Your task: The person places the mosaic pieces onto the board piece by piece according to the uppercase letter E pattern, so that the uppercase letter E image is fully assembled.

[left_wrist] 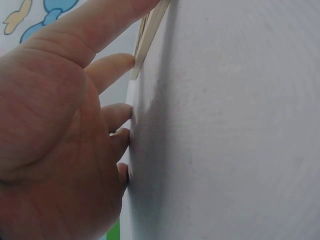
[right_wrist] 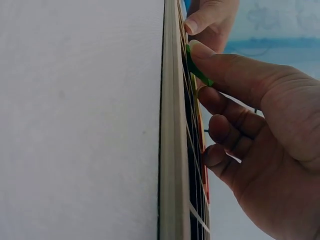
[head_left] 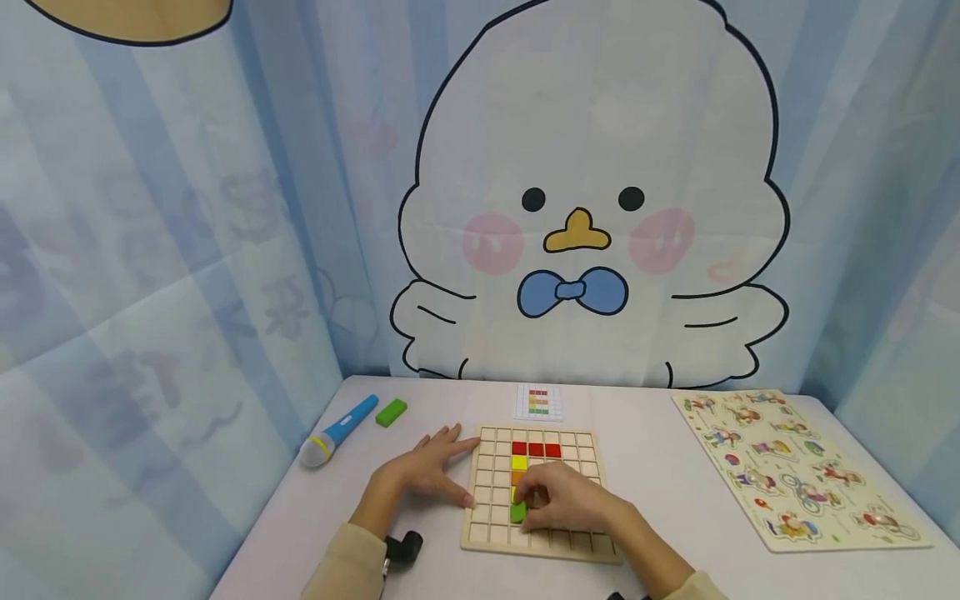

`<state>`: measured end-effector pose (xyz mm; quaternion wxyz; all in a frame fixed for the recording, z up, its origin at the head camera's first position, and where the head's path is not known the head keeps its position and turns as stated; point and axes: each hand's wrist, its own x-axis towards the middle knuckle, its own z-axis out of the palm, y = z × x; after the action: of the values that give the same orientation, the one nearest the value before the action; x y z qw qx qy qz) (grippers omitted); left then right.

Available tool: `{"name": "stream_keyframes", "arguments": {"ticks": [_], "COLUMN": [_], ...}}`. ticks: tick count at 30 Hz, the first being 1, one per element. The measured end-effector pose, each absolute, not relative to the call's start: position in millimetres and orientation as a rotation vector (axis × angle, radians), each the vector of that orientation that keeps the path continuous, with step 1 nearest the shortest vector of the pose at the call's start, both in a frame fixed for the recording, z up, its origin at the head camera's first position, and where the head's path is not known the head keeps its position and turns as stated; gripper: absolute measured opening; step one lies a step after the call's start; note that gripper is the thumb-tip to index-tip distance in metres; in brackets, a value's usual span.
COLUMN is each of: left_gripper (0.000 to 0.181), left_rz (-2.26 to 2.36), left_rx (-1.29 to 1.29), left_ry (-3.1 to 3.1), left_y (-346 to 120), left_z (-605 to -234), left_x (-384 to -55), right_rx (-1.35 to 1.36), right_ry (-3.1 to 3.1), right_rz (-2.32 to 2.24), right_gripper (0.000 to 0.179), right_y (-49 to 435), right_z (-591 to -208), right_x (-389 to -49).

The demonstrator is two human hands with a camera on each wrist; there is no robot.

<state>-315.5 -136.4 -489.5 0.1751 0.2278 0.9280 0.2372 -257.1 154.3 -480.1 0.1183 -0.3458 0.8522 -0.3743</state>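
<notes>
A wooden grid board (head_left: 491,535) lies on the table in the head view. My left hand (head_left: 422,468) rests at its left side, fingers spread, with thumb and index finger touching the rim. Over the lower middle of the board, my right hand (head_left: 570,497) pinches a green block (head_left: 518,513) between thumb and index finger; the right wrist view shows this block (right_wrist: 197,69) tilted. Red blocks (head_left: 536,450) form a row near the top. Below the row's left end come a yellow block (head_left: 519,462), an orange block (head_left: 517,478) and another yellow piece, partly hidden by the right hand.
Behind the board lies a small pattern card (head_left: 538,402) with coloured squares. A toy microphone (head_left: 341,429) and a loose green block (head_left: 391,412) are at the back left. On the right sits a picture puzzle board (head_left: 802,479). Printed curtains (head_left: 360,250) enclose the table.
</notes>
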Motion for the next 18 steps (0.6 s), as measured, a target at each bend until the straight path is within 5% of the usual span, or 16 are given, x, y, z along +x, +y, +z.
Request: {"name": "stream_keyframes", "arguments": {"ticks": [18], "left_gripper": [0.101], "left_rz": [0.667], "left_rx": [0.641], "left_ry": [2.644], "left_y": [-136.2], "left_z": [-492.2], "left_x": [-316.3], "right_rx": [-0.964], "right_ry": [2.541], "right_rz": [-1.087], "right_gripper": [0.028], "right_y": [162.3], "right_z": [-477.9], "right_x": [-260.6]}}
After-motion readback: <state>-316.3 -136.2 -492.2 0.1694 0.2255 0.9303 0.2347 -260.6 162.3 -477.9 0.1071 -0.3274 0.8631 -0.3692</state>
